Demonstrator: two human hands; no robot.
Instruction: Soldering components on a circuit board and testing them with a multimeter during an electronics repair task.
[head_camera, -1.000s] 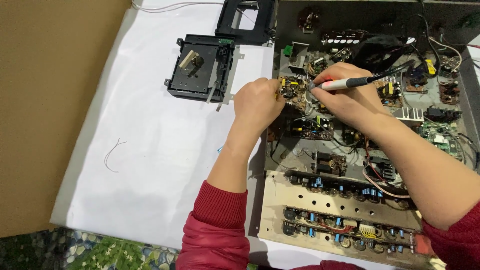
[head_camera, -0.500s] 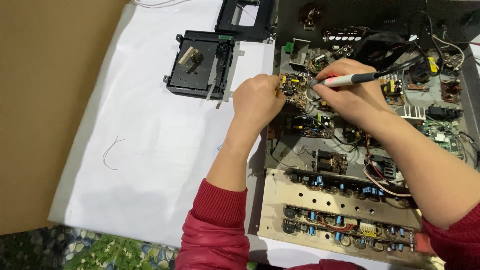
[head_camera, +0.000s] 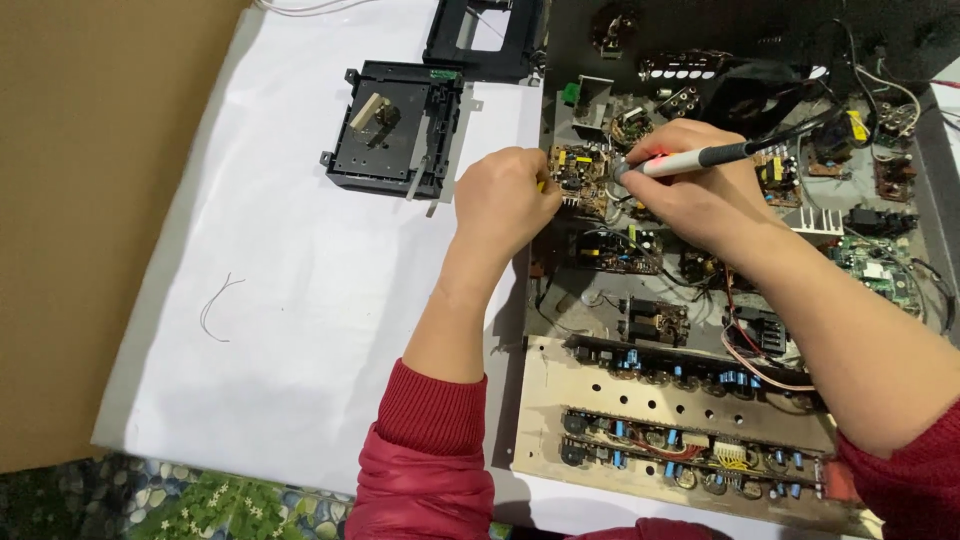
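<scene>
My left hand is closed on the left edge of a small brown circuit board lifted inside an opened black electronics chassis. My right hand holds a pen-shaped tool with a white and black body, its tip resting at the board's right edge. Both forearms wear red sleeves pushed up. The fingertips of my left hand are hidden behind the board.
A black disc-drive mechanism lies on the white sheet left of the chassis, a black frame behind it. A thin bent wire lies on the sheet. Brown cardboard is at left. A beige board with several capacitors fills the chassis front.
Both hands have stayed on the small board and tool with only slight shifts. The view has moved a little.
</scene>
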